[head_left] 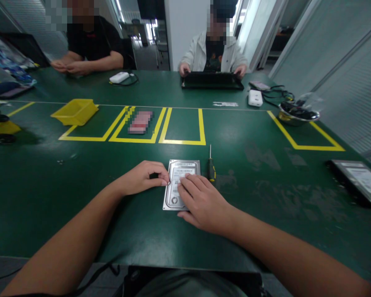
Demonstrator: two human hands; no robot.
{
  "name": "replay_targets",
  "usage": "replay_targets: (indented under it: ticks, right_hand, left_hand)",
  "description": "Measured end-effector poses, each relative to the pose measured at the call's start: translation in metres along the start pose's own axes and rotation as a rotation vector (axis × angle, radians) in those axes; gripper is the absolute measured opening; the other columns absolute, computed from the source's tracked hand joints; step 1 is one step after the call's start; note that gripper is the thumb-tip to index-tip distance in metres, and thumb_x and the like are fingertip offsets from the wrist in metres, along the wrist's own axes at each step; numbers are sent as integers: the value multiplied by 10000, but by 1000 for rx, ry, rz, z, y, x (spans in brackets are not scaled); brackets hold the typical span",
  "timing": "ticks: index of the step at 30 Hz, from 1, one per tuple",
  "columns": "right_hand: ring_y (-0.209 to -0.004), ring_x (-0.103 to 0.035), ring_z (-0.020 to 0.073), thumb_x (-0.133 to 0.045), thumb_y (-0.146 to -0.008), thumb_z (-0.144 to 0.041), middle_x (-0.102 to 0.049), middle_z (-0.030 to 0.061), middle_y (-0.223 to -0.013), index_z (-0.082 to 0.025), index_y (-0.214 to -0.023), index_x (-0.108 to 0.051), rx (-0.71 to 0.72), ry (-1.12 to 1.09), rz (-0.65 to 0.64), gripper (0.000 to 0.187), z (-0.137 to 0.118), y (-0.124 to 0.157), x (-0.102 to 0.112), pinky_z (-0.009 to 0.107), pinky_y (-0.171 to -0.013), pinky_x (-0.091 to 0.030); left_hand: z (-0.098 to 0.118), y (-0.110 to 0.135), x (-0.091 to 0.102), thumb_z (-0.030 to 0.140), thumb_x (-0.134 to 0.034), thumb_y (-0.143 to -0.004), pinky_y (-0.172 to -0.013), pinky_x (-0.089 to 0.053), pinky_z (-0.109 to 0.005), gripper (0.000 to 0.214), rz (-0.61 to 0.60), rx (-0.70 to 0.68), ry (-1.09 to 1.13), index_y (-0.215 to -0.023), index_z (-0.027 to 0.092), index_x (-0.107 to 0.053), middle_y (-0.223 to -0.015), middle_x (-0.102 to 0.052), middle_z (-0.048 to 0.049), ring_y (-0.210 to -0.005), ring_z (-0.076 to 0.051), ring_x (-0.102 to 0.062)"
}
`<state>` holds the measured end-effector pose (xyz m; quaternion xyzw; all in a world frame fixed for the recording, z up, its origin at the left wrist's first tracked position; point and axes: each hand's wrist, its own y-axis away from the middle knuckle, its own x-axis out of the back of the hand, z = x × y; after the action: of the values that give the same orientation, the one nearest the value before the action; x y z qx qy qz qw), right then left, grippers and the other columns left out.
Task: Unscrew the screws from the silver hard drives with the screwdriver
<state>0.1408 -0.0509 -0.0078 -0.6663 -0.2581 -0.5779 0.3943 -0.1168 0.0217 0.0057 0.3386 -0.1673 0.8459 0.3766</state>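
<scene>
A silver hard drive (173,192) with a white label lies flat on the green table in front of me. At its left edge, my left hand (150,176) is closed in a pinch, thumb and fingertips meeting at the rim of the drive. My right hand (202,200) covers the drive's lower right part. Its fingers lie extended over the label, and its thumb is beside the near edge. Just right of the drive, a screwdriver (211,170) with a black and yellow handle points away from me.
Yellow tape (182,142) marks boxes on the table (136,243). Farther off are a yellow bin (76,113), a pink object (141,122) and a metal bowl (298,117) of dark parts. Another drive (360,181) lies at right. Two people sit opposite; one holds a black panel (212,80).
</scene>
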Motion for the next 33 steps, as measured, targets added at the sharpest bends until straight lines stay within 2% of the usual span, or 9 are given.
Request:
replay_targets:
  ticks: [33]
  right_hand:
    - [-1280, -444, 389, -608, -877, -502, -519, 224, -1373, -26, -1332, -517, -2, -6, 8, 664, -2, 0, 0, 517, -1103, -350]
  left_hand:
    - [13, 0, -4, 276, -461, -1002, -764, -415, -271, 208, -10, -51, -168, -932, 167, -624, -893, -627, -30, -815, -153, -571]
